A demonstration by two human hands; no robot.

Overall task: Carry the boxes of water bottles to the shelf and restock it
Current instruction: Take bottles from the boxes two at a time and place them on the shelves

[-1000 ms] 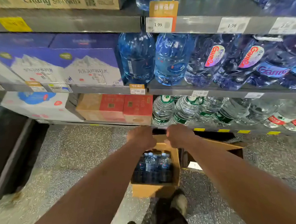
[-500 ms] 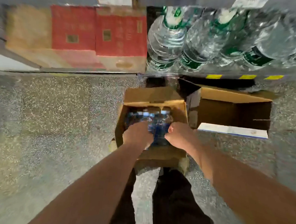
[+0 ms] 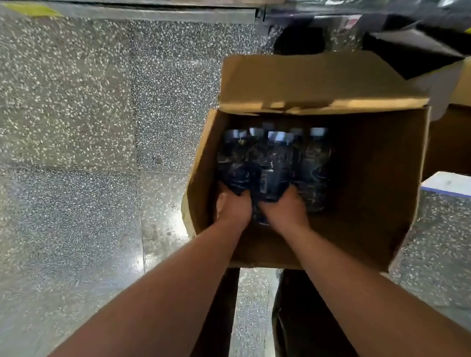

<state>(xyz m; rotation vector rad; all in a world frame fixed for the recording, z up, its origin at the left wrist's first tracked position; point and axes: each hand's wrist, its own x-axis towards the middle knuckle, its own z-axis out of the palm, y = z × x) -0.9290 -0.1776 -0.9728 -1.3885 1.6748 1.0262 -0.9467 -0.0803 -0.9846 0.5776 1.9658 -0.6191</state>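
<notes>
An open cardboard box point(image 3: 380, 187) stands on the floor in front of me, its far flap folded back. Several dark blue water bottles point(image 3: 315, 166) with pale caps stand packed in its left half; the right half is bare. Both my hands are down inside the box. My left hand point(image 3: 234, 207) is wrapped around a bottle at the near left. My right hand point(image 3: 285, 209) grips the bottle beside it. The fingers of both hands are hidden behind the bottles.
A second open cardboard box point(image 3: 463, 137) with a white and blue edge sits to the right. The bottom shelf's metal edge point(image 3: 129, 7) with yellow tags runs along the top. Speckled grey floor point(image 3: 65, 140) spreads to the left. My dark trouser legs point(image 3: 302, 334) are below the box.
My view dropped from the shelves to the box on the floor. Both hands went from the box's top edge down inside it and closed on bottles.
</notes>
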